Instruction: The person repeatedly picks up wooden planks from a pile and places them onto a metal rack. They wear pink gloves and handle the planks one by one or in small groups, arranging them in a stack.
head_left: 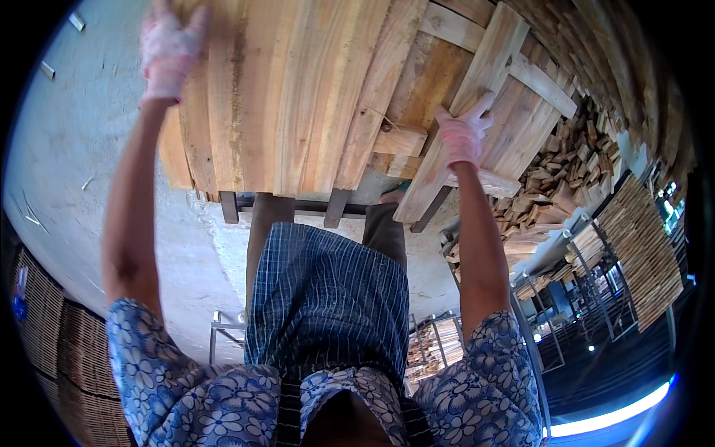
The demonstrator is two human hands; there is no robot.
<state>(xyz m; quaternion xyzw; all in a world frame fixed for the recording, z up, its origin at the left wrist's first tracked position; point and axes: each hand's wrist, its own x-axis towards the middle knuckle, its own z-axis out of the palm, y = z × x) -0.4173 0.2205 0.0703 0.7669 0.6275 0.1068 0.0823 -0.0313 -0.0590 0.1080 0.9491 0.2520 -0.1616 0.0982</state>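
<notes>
My left hand, in a pale pink-and-white glove, grips the left edge of a row of wooden boards. Its thumb lies over the top face, and the fingertips are cut off at the upper rim. In a matching glove, my right hand straddles a loose wooden plank, thumb on one side and fingers on the other. That plank lies slantwise across other boards and crosspieces. A short wood block sits between the row and the plank.
Dark metal bars of a stand show below the boards, close to my legs. On the right is a heap of wood offcuts, with metal racks and a slatted wood panel beyond. Woven panels stand at lower left on the concrete floor.
</notes>
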